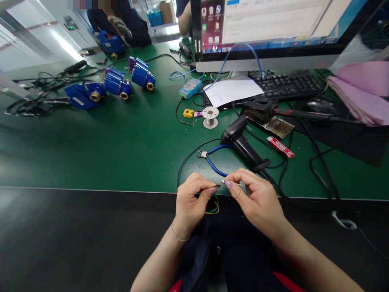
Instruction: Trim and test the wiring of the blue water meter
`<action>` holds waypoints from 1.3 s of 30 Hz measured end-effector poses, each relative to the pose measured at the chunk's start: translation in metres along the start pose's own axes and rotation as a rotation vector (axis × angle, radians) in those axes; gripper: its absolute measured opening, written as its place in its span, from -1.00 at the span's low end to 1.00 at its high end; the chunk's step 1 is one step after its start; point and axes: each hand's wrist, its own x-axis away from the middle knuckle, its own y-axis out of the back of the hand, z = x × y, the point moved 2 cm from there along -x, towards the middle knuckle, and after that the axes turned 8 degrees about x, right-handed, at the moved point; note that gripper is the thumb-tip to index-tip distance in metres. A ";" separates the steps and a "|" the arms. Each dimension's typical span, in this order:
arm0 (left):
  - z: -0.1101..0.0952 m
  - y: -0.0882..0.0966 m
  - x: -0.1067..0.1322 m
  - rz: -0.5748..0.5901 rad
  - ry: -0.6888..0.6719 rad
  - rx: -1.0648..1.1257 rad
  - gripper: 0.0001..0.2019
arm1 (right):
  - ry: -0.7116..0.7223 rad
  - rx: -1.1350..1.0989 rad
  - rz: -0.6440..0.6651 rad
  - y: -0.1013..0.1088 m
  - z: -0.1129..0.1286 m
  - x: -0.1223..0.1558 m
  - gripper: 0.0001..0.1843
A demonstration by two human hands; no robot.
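Note:
My left hand point(194, 198) is closed in a pinch just off the table's front edge, with the dark tip of a thin wire point(217, 185) between thumb and forefinger. Yellow and green wires point(215, 209) loop out below it. Facing it, my right hand point(255, 198) pinches a thin white strand point(240, 185), whose pale end comes close to the dark tip; whether they touch I cannot tell. Just beyond the hands lie blue-handled cutting pliers point(215, 162), jaws apart, one handle partly hidden by my right hand. A black barcode scanner point(244, 146) rests beside them.
A solder spool point(210, 117) stands mid-table near a yellow block point(188, 113) and a red-and-white packet point(280, 147). Blue valve units point(114, 83) sit at the left. Behind are a monitor point(273, 61), keyboard point(288, 86) and loose cables. A co-worker's gloved hand point(120, 27) is at the far side.

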 end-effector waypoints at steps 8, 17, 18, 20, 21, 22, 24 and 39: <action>0.002 -0.001 0.000 -0.017 0.001 0.030 -0.92 | 0.153 0.177 -0.059 0.004 0.009 0.001 -0.88; 0.015 -0.009 0.003 -0.022 0.176 0.349 -0.93 | 0.229 0.270 -0.143 0.007 0.017 0.002 -0.89; 0.017 -0.009 0.003 -0.019 0.194 0.373 -0.92 | 0.220 0.262 -0.140 0.007 0.017 0.002 -0.89; 0.019 -0.009 0.004 -0.017 0.228 0.426 -0.92 | 0.191 0.238 -0.128 0.008 0.016 0.002 -0.89; 0.019 -0.009 0.005 -0.019 0.243 0.452 -0.92 | 0.172 0.222 -0.119 0.009 0.016 0.002 -0.89; 0.019 -0.009 0.005 -0.020 0.255 0.475 -0.91 | 0.152 0.204 -0.109 0.010 0.015 0.002 -0.89; 0.019 -0.010 0.005 -0.021 0.275 0.512 -0.91 | 0.119 0.168 -0.090 0.011 0.013 0.003 -0.89; 0.013 -0.012 0.003 -0.059 0.371 0.669 -0.87 | 0.083 0.077 -0.051 0.007 0.009 0.000 -0.90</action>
